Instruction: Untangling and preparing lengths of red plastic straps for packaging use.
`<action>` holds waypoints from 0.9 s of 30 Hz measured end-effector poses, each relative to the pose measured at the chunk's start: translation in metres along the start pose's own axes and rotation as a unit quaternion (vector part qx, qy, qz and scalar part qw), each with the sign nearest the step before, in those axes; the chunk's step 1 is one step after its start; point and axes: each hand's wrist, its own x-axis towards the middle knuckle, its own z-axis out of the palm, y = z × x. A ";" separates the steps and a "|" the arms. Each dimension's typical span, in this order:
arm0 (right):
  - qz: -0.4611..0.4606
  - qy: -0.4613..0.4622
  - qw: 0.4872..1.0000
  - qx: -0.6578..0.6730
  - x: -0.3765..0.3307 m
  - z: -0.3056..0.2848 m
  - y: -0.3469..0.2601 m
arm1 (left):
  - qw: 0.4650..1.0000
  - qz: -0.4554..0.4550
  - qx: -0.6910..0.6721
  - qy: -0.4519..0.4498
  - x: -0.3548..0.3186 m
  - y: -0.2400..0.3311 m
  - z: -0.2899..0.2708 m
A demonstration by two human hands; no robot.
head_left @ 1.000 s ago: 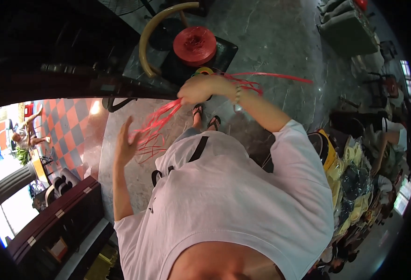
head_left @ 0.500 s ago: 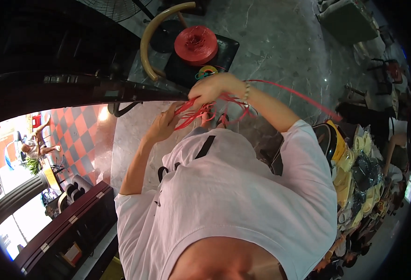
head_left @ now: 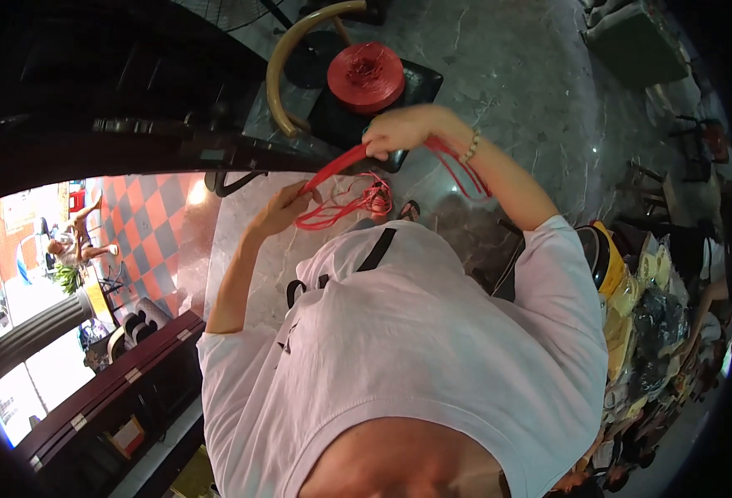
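Observation:
A bundle of red plastic twine (head_left: 337,170) is stretched between my two hands. My left hand (head_left: 285,207) is closed round its lower end, and loose loops hang from there toward my feet. Higher and to the right, my right hand (head_left: 401,133) grips the other end, with more strands trailing back past the beaded bracelet on my wrist. Just beyond my right hand, a large red spool of twine (head_left: 366,77) rests on the black seat of a chair (head_left: 424,83) with a curved wooden back.
A dark wooden door panel (head_left: 117,141) spans the left, above a doorway onto red and grey tiles (head_left: 141,232), where a person sits outside. Piled yellow bundles in clear plastic (head_left: 631,332) stand at the right. Grey marble floor (head_left: 515,100) stretches ahead.
My right hand has moved up and away from my left, drawing the strands out taut between them. The strand that ran off to the right no longer shows there.

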 end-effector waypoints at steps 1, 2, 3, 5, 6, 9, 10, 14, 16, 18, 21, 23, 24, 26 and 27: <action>0.020 -0.001 1.000 -0.005 -0.003 -0.013 -0.012 | 1.000 0.014 -0.007 0.013 0.001 0.000 -0.003; 0.005 0.005 1.000 -0.029 -0.006 -0.025 -0.016 | 0.999 -0.002 -0.047 0.006 0.001 0.007 -0.007; -0.011 0.011 0.999 -0.051 -0.008 -0.034 -0.013 | 0.999 -0.006 -0.049 0.011 0.002 0.015 -0.009; -0.049 0.045 0.997 -0.038 -0.015 -0.052 -0.006 | 0.990 0.050 -0.131 -0.029 0.000 0.030 -0.014; -0.044 0.049 0.997 -0.033 -0.024 -0.068 -0.012 | 0.991 0.041 -0.129 -0.019 -0.005 0.034 -0.017; -0.023 0.070 0.993 -0.096 -0.050 -0.104 -0.026 | 0.994 0.026 -0.097 0.033 -0.024 0.015 -0.021; -0.021 0.083 0.988 -0.126 -0.055 -0.114 -0.016 | 0.998 0.001 -0.046 0.053 -0.032 0.002 -0.023; 0.080 0.030 0.990 -0.116 -0.063 -0.124 -0.021 | 0.987 0.019 -0.094 0.131 -0.070 -0.031 -0.011; 0.069 0.049 0.991 -0.101 -0.070 -0.128 -0.008 | 0.989 -0.017 -0.007 0.146 -0.082 -0.041 -0.006; 0.060 0.069 0.992 -0.083 -0.072 -0.128 0.004 | 0.985 -0.046 0.042 0.159 -0.093 -0.055 -0.006; 0.111 0.068 0.989 -0.074 -0.063 -0.127 0.021 | 0.980 -0.103 0.075 0.151 -0.108 -0.088 -0.004; 0.181 0.105 0.975 -0.078 -0.064 -0.126 0.035 | 0.982 -0.127 0.056 0.130 -0.120 -0.116 0.002; 0.179 0.100 0.975 -0.081 -0.067 -0.127 0.050 | 0.983 -0.133 0.040 0.122 -0.127 -0.132 0.006; 0.234 0.137 0.961 -0.061 -0.081 -0.129 0.097 | 0.982 -0.142 0.026 0.122 -0.147 -0.147 0.006; 0.278 0.133 0.949 -0.066 -0.092 -0.128 0.131 | 0.982 -0.154 -0.021 0.108 -0.154 -0.152 0.001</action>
